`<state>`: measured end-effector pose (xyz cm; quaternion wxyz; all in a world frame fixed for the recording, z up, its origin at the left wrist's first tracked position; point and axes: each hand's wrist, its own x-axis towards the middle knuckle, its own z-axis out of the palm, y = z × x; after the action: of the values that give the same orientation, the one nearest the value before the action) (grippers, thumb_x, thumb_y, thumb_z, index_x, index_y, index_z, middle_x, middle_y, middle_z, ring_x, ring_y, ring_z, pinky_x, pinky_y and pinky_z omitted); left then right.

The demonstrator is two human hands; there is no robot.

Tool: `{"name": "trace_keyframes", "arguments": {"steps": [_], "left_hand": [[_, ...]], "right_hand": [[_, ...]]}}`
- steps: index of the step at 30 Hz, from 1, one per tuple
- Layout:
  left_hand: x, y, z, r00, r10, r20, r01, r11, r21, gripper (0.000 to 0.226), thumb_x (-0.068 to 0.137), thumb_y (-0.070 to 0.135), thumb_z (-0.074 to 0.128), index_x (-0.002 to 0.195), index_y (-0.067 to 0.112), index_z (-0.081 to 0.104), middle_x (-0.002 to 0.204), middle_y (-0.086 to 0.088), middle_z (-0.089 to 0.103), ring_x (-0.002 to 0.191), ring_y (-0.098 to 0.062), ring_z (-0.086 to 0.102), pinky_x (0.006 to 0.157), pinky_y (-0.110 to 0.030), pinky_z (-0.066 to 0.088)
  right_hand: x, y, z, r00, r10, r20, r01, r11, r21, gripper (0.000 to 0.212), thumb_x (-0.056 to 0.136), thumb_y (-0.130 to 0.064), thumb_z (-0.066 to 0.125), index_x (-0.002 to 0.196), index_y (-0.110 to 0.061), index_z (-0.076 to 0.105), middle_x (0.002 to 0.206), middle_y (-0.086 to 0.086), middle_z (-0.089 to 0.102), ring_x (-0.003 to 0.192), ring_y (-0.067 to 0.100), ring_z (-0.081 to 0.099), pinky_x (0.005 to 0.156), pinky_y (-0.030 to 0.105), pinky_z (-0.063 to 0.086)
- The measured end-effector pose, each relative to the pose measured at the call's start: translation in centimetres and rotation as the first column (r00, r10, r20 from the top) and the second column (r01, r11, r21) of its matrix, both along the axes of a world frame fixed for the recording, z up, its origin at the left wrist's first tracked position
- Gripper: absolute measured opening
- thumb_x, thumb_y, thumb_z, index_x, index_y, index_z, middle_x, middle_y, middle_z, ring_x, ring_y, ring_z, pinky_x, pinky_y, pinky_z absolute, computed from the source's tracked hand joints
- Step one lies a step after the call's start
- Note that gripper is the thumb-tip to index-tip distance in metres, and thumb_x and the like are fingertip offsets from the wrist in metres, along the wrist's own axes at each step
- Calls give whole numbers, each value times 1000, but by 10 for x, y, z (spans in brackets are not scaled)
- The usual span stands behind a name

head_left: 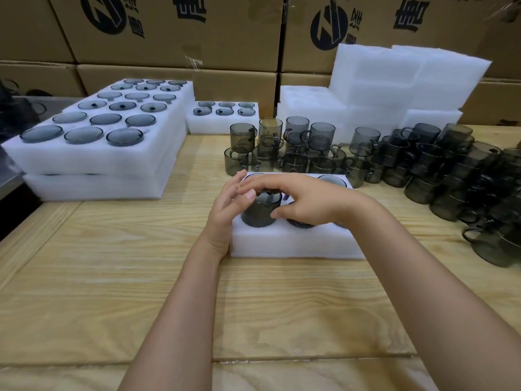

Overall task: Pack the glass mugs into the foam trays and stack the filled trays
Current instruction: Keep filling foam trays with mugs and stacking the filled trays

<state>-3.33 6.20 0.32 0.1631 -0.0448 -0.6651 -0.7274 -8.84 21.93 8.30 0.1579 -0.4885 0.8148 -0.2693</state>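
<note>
A white foam tray (296, 244) lies on the wooden table in front of me. A smoky glass mug (260, 211) stands part-way down in the tray's near left hole, its top still above the foam. My left hand (225, 210) cups the mug's left side. My right hand (301, 197) reaches over from the right, with fingers on the mug's rim and thumb on its right side. Another mug's rim (332, 180) shows in a far hole. Both hands hide the tray's middle holes.
Loose smoky mugs (310, 148) crowd the table behind and right of the tray, stacked high at the right edge (479, 193). Stacked filled trays (93, 142) sit at left, a small filled tray (224, 117) behind. Empty foam trays (394, 86) pile up before cardboard boxes.
</note>
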Motion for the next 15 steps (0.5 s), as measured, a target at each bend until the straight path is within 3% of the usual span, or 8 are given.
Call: {"name": "trace_keyframes", "arguments": {"steps": [2, 5, 7, 9, 12, 15], "left_hand": [[-1, 1, 0, 1000, 12, 26, -12, 1000, 25, 46, 68, 25, 58, 110, 8, 64, 145, -9, 43, 125, 7, 44, 94, -10, 38], [-1, 2, 0, 999, 23, 39, -27, 996, 84, 61, 56, 37, 65, 112, 13, 61, 144, -7, 46, 133, -16, 42, 108, -33, 36], [-1, 3, 0, 999, 24, 25, -27, 994, 110, 68, 57, 37, 65, 120, 12, 56, 138, -10, 51, 132, -27, 43, 109, -44, 35], [-1, 2, 1, 999, 30, 23, -33, 986, 161, 70, 60, 32, 65, 126, 13, 52, 138, -9, 51, 133, -27, 42, 110, -44, 34], [-3, 0, 4, 999, 17, 29, -26, 936, 351, 67, 75, 22, 57, 137, 4, 41, 144, -13, 45, 136, -25, 39, 117, -43, 24], [-6, 2, 4, 998, 33, 59, -56, 898, 436, 68, 84, 39, 44, 144, 8, 36, 147, -12, 43, 137, -24, 38, 118, -43, 21]], "right_hand": [[-1, -1, 0, 999, 31, -34, -30, 998, 54, 64, 85, 3, 58, 136, -33, 45, 144, -17, 40, 135, 3, 33, 113, 37, 29], [0, -5, 5, 998, 46, 41, -48, 998, 31, 61, 82, 6, 52, 132, -28, 50, 141, -10, 47, 131, 8, 41, 110, 37, 34], [2, -13, 7, 977, -81, 197, 115, 979, -167, 46, 86, -1, 51, 128, -19, 55, 133, -3, 56, 124, 10, 49, 106, 32, 38], [2, -27, 2, 946, -284, 158, 317, 911, -263, 34, 97, -21, 44, 128, -15, 56, 133, 3, 56, 126, 16, 47, 102, 25, 36], [1, -53, -10, 948, -301, -104, 303, 953, 1, 51, 101, -44, 22, 144, -19, 34, 155, 1, 25, 145, 22, 9, 115, 36, 7], [-5, -61, -23, 939, -250, -237, 295, 939, 178, 56, 99, -51, 12, 151, -28, 13, 159, -9, 1, 145, 19, -12, 114, 44, -12]]}}
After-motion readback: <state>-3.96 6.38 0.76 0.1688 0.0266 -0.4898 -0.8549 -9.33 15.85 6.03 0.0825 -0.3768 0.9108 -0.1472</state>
